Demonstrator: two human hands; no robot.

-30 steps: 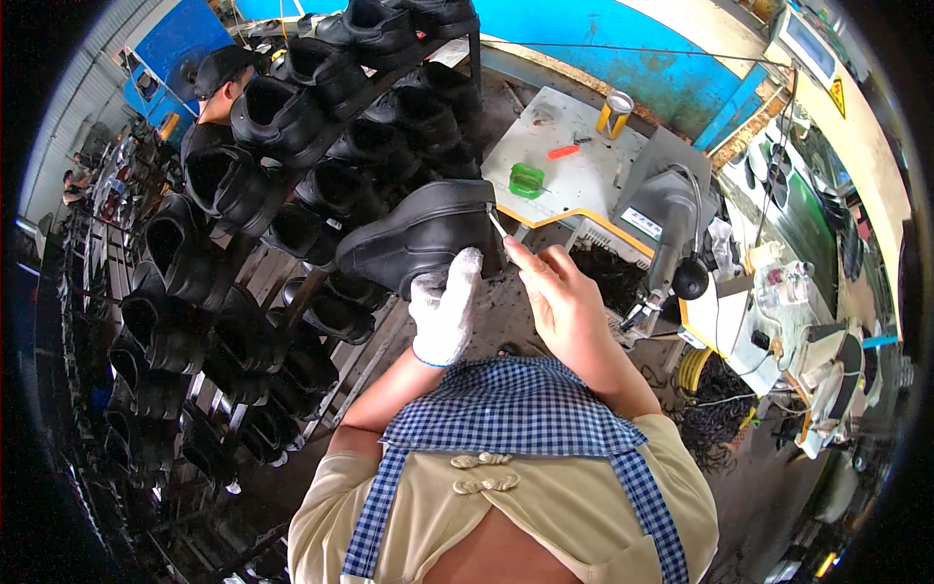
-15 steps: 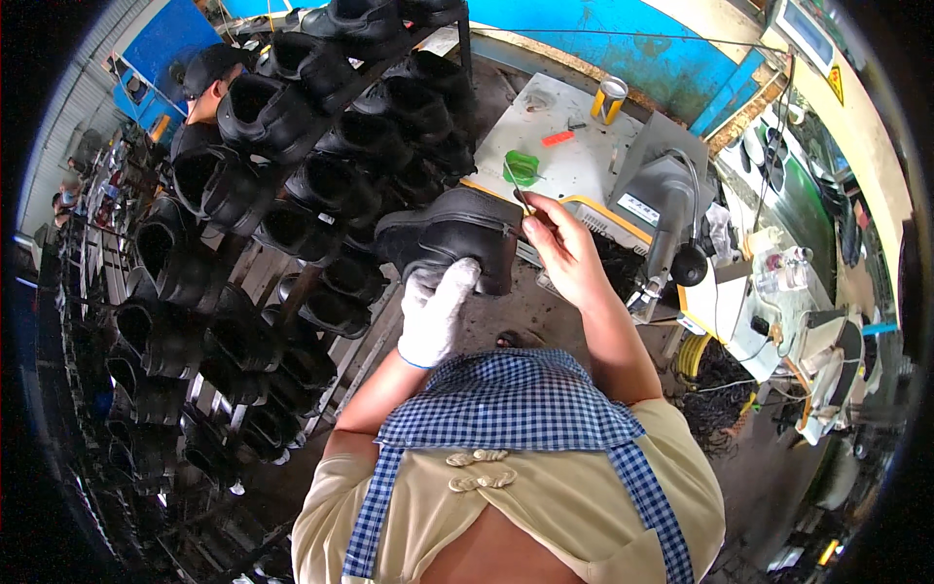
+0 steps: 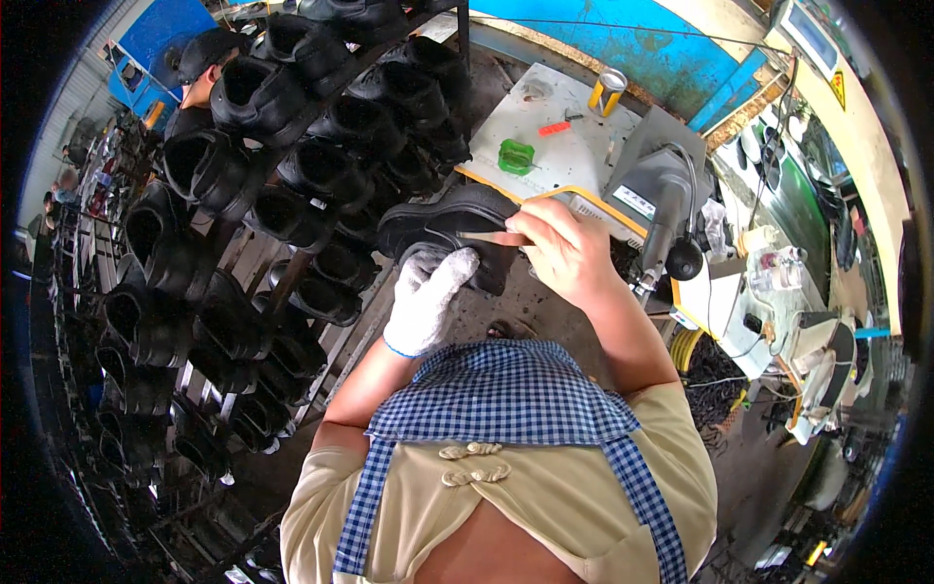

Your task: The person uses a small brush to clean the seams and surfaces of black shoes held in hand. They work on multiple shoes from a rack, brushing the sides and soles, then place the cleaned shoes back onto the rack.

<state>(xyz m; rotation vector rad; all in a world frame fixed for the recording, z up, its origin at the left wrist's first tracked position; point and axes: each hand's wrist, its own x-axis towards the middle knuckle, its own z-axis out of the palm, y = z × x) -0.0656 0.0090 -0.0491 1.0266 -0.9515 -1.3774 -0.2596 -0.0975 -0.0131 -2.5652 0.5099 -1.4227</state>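
The black shoe [image 3: 449, 216] looks unfinished, held up near other shoes [image 3: 261, 112] in the left hand's [image 3: 426, 300] gloved grip, while the right hand [image 3: 569, 248] works beside it, pinching something or not, I can't tell.

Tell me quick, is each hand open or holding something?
Left hand: closed, holding a black shoe.
Right hand: closed, holding a thin tool.

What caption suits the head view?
Gloved left hand holds a black shoe, bare right hand alongside, racked shoes nearby.
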